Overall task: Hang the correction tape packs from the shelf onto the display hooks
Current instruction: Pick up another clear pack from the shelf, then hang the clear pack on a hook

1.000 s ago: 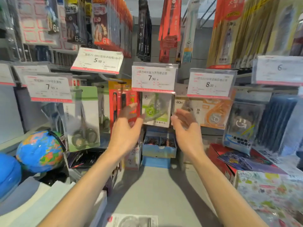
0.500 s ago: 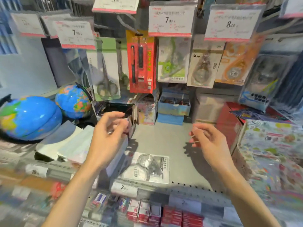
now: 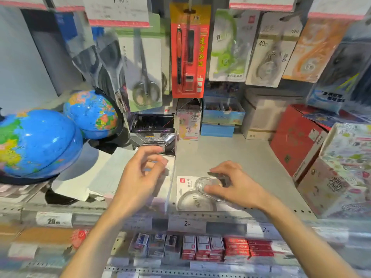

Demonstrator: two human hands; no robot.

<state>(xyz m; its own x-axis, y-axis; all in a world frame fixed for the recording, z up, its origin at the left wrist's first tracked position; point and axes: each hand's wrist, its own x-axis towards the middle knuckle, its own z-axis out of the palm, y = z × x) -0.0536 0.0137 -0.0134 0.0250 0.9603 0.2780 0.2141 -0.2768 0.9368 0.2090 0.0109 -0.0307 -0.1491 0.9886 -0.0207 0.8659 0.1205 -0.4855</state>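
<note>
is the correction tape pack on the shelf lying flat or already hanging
Lying flat: the correction tape pack rests face up on the grey shelf, right hand on it.

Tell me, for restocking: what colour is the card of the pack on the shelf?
White pack, head view.

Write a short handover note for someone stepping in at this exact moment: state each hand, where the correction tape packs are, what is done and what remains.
Left hand: loosely curled above the shelf, holding nothing.
Right hand: fingers on the correction tape pack lying flat at the shelf's front edge; a firm grip is not clear.
Done: several tape packs hang on the hooks above, among them a green one and a grey one.
Left: lift the flat pack and hang it on a hook.
</note>
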